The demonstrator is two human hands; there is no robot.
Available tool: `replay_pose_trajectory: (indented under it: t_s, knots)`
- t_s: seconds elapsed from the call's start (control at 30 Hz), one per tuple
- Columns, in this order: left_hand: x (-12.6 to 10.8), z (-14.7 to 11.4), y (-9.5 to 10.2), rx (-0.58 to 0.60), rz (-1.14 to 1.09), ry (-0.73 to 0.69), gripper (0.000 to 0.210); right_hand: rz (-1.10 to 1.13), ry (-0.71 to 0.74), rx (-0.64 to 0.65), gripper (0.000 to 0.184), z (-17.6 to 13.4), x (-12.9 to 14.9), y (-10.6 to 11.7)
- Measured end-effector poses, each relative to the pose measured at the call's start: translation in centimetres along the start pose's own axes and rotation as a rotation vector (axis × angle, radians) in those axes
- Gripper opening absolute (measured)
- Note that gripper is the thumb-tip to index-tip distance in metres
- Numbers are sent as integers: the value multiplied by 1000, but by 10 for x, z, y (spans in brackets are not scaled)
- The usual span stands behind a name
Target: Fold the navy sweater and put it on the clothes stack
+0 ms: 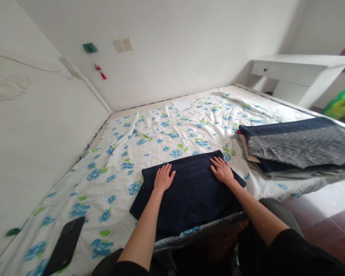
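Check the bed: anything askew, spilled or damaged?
Minor only. The white fabric sheet with blue flowers is rumpled and creased, and the folded grey-and-navy fabric stack has uneven layers poking out on its left side. The dark navy cloth looks fairly smooth. No visible spill or damage.

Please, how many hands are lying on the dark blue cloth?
2: the left hand near the left end of the dark blue cloth, the right hand near its far right corner.

A floral bedsheet (157,135) and white desk (290,73) show a bedroom.
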State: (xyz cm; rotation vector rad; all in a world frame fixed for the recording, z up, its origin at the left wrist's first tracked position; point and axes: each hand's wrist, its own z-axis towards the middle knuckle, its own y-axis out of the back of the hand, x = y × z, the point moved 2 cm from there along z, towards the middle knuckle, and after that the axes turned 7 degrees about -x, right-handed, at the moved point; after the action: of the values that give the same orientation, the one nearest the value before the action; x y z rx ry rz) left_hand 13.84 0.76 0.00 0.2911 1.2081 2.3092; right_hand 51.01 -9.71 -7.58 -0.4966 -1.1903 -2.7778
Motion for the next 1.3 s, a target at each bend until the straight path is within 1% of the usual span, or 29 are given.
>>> replay_pose_trajectory:
  t_s: [0.1,0.13,0.17,0.2,0.27,0.3,0.37,0.4,0.47,0.53,0.57,0.6,0.63,0.67,0.73,0.77,0.83,0.9,0.97,1.07,1.13,1.2,1.27,1.3]
  knots:
    - [73,-10,14,-80,68,170,72,-1,-2,3,63,1,-1,0]
    - [91,-15,16,-96,77,207,73,-4,-13,9,63,2,0,1]
    - [104,-19,18,-105,79,231,73,-9,-32,20,63,4,3,2]
    - [111,-22,17,-113,76,245,73,-17,-60,36,63,6,8,3]
    - [116,-24,13,-130,62,259,73,-34,-143,81,68,13,27,3]
    - [114,-24,10,-141,53,265,74,-34,-180,107,73,18,44,2]
    - [111,-23,5,-162,31,272,74,3,-183,143,86,27,90,-6]
    - [110,-22,3,-169,19,272,74,46,-123,143,89,31,119,-11]
    - [111,-22,0,-175,4,272,75,147,59,115,90,35,182,-26]
    - [115,-23,-1,-176,2,274,75,211,120,128,95,35,236,-44]
    - [117,-24,-1,-172,2,273,75,231,128,143,99,34,256,-53]
    - [119,-25,-1,-165,3,271,75,243,127,154,101,32,270,-61]
    - [120,-26,-2,-157,3,268,75,248,123,159,103,31,278,-68]
    - [121,-26,-2,-151,1,266,75,247,117,156,104,30,280,-73]
    - [122,-26,-2,-147,-7,270,75,226,108,148,103,33,268,-77]
    - [122,-26,-2,-150,-11,274,75,210,111,149,100,35,255,-78]
    - [121,-26,-2,-156,-19,283,74,177,138,169,90,44,219,-73]
    - [120,-25,-1,-156,-24,288,74,149,174,196,80,55,173,-62]
    - [120,-25,0,-155,-30,291,74,101,162,228,78,66,119,-48]
    - [118,-25,1,-158,-42,296,73,-27,29,257,77,76,36,-28]
    - [116,-25,1,-165,-57,297,72,-77,-71,253,71,80,-9,-19]
    - [116,-23,2,-179,-91,298,72,-81,-115,234,65,85,-37,-14]
    - [123,-20,5,-221,-164,346,74,-49,-101,199,58,93,-48,-11]
    - [129,-18,7,-254,-224,398,74,-25,-93,181,54,99,-49,-9]
